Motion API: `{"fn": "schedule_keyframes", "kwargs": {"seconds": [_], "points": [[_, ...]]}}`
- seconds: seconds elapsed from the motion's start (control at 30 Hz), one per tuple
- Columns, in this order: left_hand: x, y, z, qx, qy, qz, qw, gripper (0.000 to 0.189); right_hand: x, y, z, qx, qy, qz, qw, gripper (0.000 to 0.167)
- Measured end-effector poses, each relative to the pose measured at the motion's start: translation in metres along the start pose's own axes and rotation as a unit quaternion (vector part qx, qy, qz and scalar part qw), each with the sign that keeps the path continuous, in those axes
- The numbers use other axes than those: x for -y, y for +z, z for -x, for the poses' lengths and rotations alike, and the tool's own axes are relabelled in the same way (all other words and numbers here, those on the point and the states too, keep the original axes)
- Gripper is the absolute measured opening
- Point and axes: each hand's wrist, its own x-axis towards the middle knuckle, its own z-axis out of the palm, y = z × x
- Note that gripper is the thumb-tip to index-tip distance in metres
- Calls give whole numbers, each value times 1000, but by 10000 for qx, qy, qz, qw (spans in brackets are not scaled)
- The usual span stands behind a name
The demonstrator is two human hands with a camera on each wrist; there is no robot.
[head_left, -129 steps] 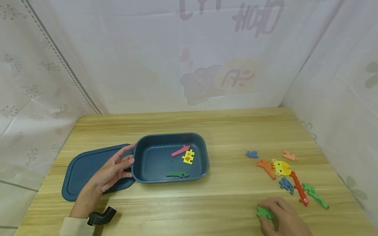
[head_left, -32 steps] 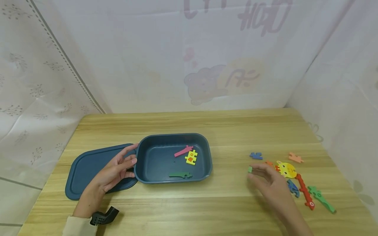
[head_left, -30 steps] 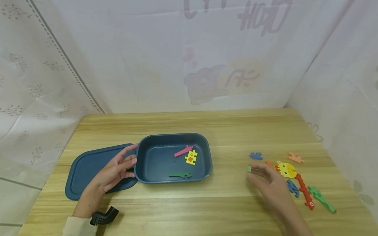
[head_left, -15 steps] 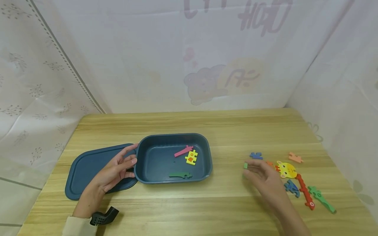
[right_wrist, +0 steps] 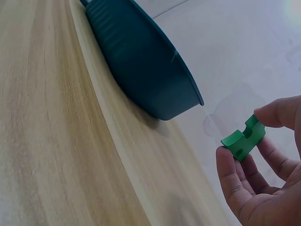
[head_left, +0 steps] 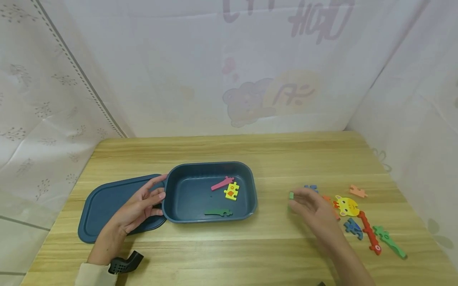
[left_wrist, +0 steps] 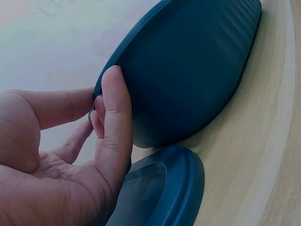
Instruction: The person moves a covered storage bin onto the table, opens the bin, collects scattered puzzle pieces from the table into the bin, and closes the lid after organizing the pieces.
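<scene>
A dark blue plastic box (head_left: pixel 211 220) stands on the table, holding a pink puzzle piece (head_left: pixel 222 183), a yellow puzzle piece (head_left: pixel 231 191) and a dark green puzzle piece (head_left: pixel 218 212). My left hand (head_left: pixel 139 206) holds the box by its left end; the left wrist view has the fingers (left_wrist: pixel 116 103) against the outer wall just under the rim. To the right of the box, my right hand (head_left: pixel 315 212) pinches a green puzzle piece (right_wrist: pixel 244 139) between thumb and fingers, raised above the table. Most of that piece is hidden in the head view.
The blue lid (head_left: pixel 103 210) lies left of the box, partly under my left hand. At the right are a yellow giraffe-head piece (head_left: pixel 347 205), a red piece (head_left: pixel 369 234), a blue piece (head_left: pixel 353 229), a light green piece (head_left: pixel 390 241) and a pale orange piece (head_left: pixel 358 191).
My right hand has picked the green puzzle piece up from the table's front right and moved it away from me, then slowly left toward the box. My left hand has stayed at the box.
</scene>
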Motion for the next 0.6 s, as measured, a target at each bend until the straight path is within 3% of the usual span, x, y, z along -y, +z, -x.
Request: {"fn": "schedule_keyframes", "kwargs": {"seconds": [0.27,0.6], "points": [[-1,2,0,-51,-41,-16,10000,58,4,2,-5,232,92,-189,9995,51],[-1,1,0,-64,-69,-46,9999,58,9,4,-12,342,-291,-535,9976,45]]}}
